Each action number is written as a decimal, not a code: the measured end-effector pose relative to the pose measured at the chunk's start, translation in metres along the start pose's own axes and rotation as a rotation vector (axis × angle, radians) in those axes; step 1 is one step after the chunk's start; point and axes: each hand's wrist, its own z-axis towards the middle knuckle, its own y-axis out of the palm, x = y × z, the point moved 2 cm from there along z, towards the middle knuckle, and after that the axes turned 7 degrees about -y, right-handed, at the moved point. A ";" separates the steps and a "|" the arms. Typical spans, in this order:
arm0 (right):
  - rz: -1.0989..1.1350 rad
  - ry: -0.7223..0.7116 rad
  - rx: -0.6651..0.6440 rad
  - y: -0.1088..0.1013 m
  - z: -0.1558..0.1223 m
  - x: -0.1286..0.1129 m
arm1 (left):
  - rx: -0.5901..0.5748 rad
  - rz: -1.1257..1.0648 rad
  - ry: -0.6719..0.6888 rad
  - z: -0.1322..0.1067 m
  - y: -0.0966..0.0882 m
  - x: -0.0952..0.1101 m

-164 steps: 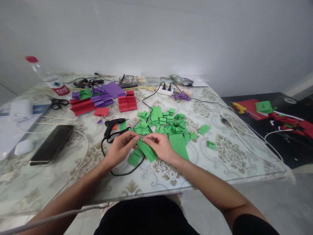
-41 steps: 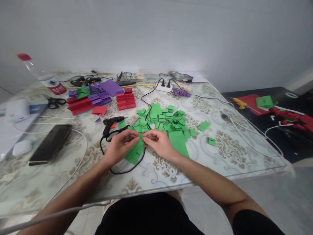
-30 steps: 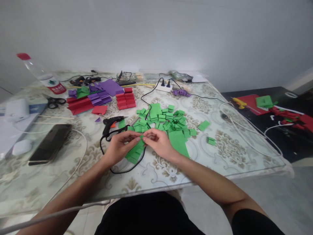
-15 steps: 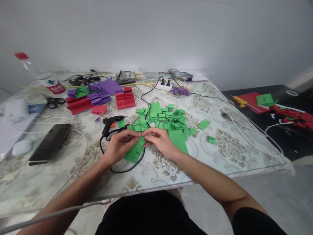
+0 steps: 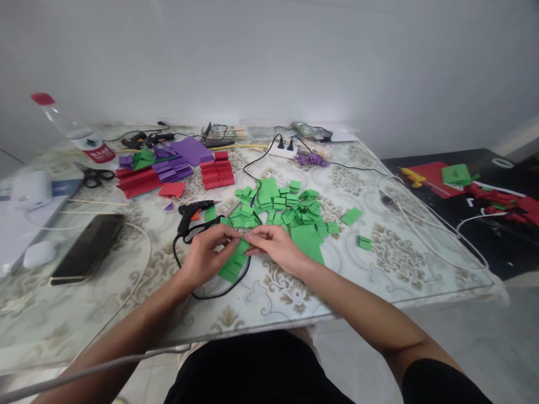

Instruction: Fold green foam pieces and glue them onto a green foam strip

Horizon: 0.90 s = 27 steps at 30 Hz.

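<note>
My left hand [image 5: 213, 248] and my right hand [image 5: 274, 244] meet fingertip to fingertip above the table, both in a pinch. Between them is a small green paper piece, mostly hidden by the fingers. Under and beside my left hand lies a green paper sheet [image 5: 231, 270] with short slits or fold lines. Just beyond the fingers spreads a heap of small folded green paper pieces [image 5: 290, 205]. Another green sheet [image 5: 307, 242] rests by my right wrist. A black hot glue gun [image 5: 185, 216] lies beyond my left hand, its cord looping near the fingers.
Scissors [image 5: 96, 176], a phone [image 5: 88, 247] and a tilted bottle [image 5: 90, 143] are on the left. Folded red paper [image 5: 217, 171] and purple paper [image 5: 191, 150] lie behind. A power strip [image 5: 283, 149] stands at the back. White cables cross the right edge, beside a black surface [image 5: 492, 160].
The fingers have shifted slightly against each other, still pinched together. The whole view has moved a little; the things on the table lie as before.
</note>
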 end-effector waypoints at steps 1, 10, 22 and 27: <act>-0.015 -0.014 0.002 0.000 0.000 0.001 | -0.010 -0.036 -0.024 0.000 0.000 0.000; -0.150 -0.113 0.017 0.000 0.000 0.002 | -0.073 -0.101 -0.171 0.006 0.002 -0.001; -0.268 -0.190 -0.014 -0.001 -0.003 0.000 | -0.066 -0.040 -0.149 0.005 0.002 0.001; -0.259 -0.191 -0.031 -0.001 -0.002 0.003 | -0.073 -0.070 -0.149 0.005 0.002 -0.001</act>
